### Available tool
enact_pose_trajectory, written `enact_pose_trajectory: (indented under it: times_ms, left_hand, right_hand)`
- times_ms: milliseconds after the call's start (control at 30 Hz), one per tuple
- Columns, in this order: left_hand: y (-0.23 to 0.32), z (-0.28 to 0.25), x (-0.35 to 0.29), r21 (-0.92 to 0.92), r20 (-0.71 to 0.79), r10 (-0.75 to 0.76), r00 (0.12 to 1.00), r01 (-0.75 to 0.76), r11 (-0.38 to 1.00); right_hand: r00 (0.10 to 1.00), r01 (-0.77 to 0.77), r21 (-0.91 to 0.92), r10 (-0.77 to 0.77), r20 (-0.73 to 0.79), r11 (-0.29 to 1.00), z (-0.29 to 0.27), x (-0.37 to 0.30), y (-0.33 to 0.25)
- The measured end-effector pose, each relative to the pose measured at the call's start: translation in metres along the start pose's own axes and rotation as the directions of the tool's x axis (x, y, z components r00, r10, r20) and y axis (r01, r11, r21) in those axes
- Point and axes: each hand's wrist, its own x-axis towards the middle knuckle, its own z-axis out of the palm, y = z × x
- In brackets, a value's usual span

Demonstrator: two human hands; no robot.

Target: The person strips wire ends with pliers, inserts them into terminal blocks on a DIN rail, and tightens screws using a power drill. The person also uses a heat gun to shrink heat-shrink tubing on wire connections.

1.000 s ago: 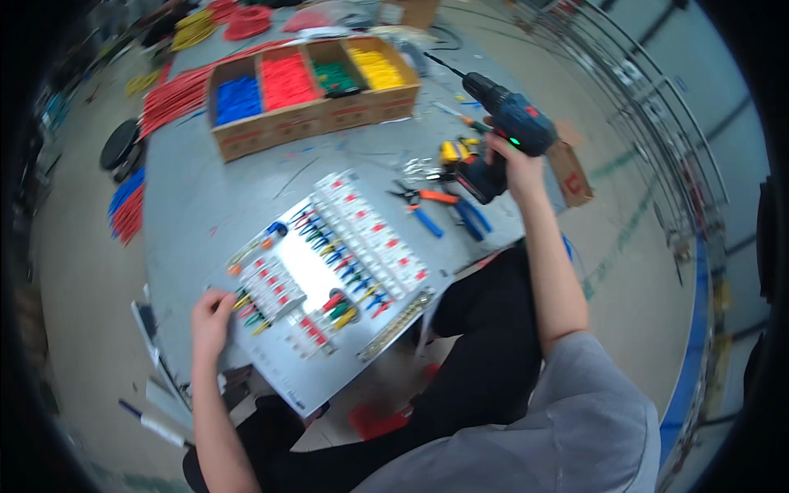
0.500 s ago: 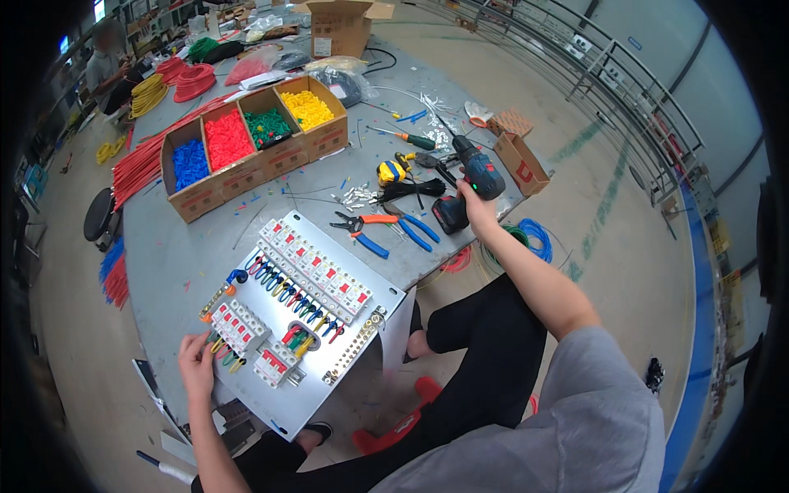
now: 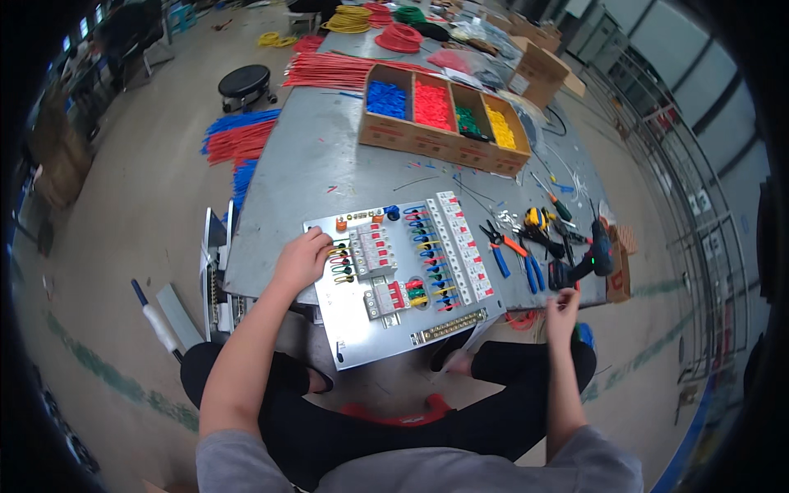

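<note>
A metal mounting plate (image 3: 333, 316) lies at the table's near edge, partly overhanging it. It carries a long row of white circuit breakers (image 3: 464, 246) with red switches, a shorter breaker block (image 3: 372, 251), another small breaker (image 3: 386, 299) and a brass terminal bar (image 3: 448, 327). My left hand (image 3: 302, 260) reaches over the plate's left edge, its fingers closed at the short coloured wires (image 3: 339, 263) beside the breaker block. A cordless drill (image 3: 585, 261) rests on the table at the right. Just in front of it, apart from it, my right hand (image 3: 562, 315) has loosely bent fingers; I see nothing in it.
Wire strippers (image 3: 499, 246) and blue-orange pliers (image 3: 534, 274) lie right of the plate, near a yellow tape measure (image 3: 538, 219) and a screwdriver (image 3: 560, 207). Behind stands a divided cardboard box (image 3: 411, 134) of coloured caps. Red wires (image 3: 329, 72) and a black stool (image 3: 245, 82) are farther left.
My right hand has let go of the drill, now on the table, and drawn back toward me. My left hand stays at the plate's left side. The view has turned left.
</note>
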Motion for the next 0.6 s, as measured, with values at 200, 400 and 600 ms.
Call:
enact_pose_trajectory:
  times_ms: [200, 400, 600]
  left_hand:
    - [-0.007, 0.001, 0.0, 0.017, 0.026, 0.023, 0.999, -0.023, 1.0]
    - [-0.001, 0.002, 0.008, -0.03, -0.004, 0.053, 0.999, -0.053, 0.998]
    - [-0.007, 0.004, -0.001, -0.044, -0.05, 0.074, 0.996, -0.076, 0.996]
  right_hand:
    - [0.649, 0.387, 0.364, -0.531, 0.544, 0.847, 0.131, -0.004, -0.293]
    - [0.363, 0.62, 0.201, -0.504, 0.784, 0.759, 0.272, -0.013, -0.346]
    - [0.371, 0.577, 0.263, -0.535, 0.759, 0.773, 0.287, -0.026, -0.339]
